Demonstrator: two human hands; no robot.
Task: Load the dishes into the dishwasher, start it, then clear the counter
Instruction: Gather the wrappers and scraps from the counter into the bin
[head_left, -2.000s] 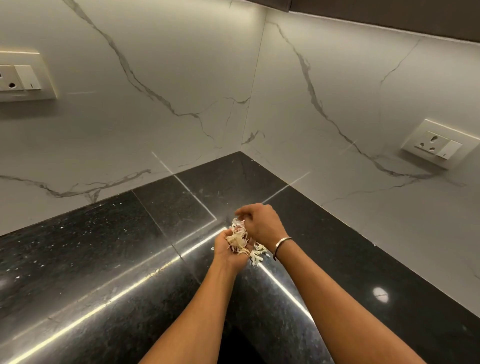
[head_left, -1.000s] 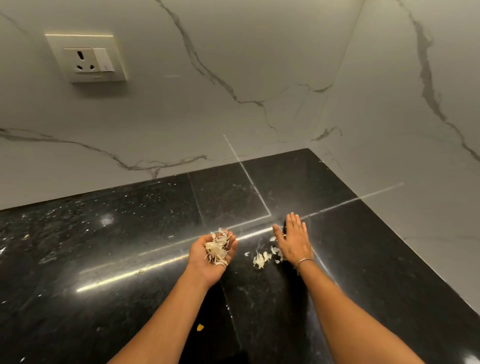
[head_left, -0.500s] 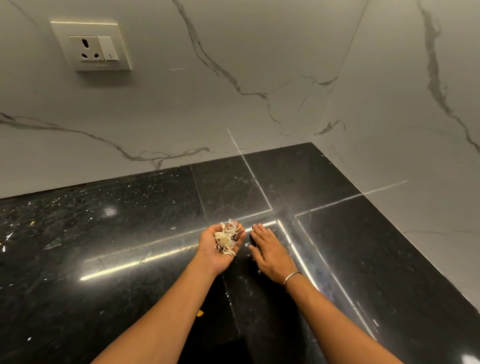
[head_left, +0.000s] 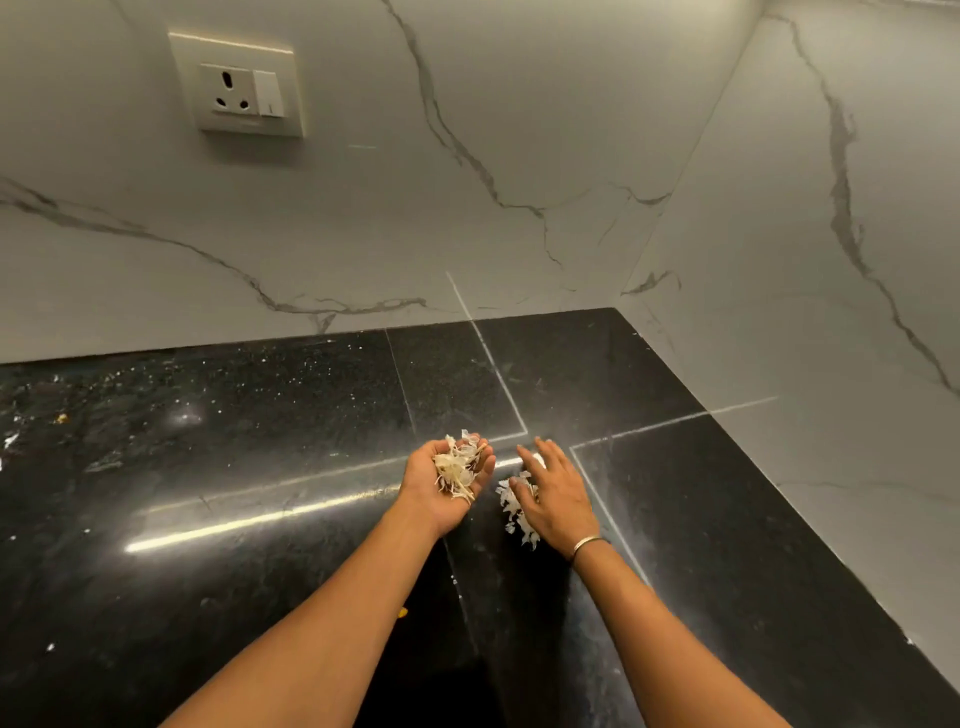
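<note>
My left hand (head_left: 427, 486) is cupped palm up just above the black granite counter (head_left: 260, 467), its fingers curled round a heap of pale papery peel scraps (head_left: 458, 467). Right beside it, my right hand (head_left: 560, 501) lies palm down on the counter with straight fingers. Its inner edge touches a small pile of the same white scraps (head_left: 513, 503) on the stone. A thin metal bangle sits on the right wrist.
White marble walls meet in a corner (head_left: 623, 296) behind the hands. A wall socket (head_left: 241, 88) is at the upper left. Small crumbs (head_left: 60, 417) dot the counter's far left, and a tiny yellow bit (head_left: 401, 612) shows by my left forearm.
My right hand dropped from the left palm to the counter and slid flat toward my left hand, pushing the loose scraps into a tighter pile. The left hand kept its heap.
</note>
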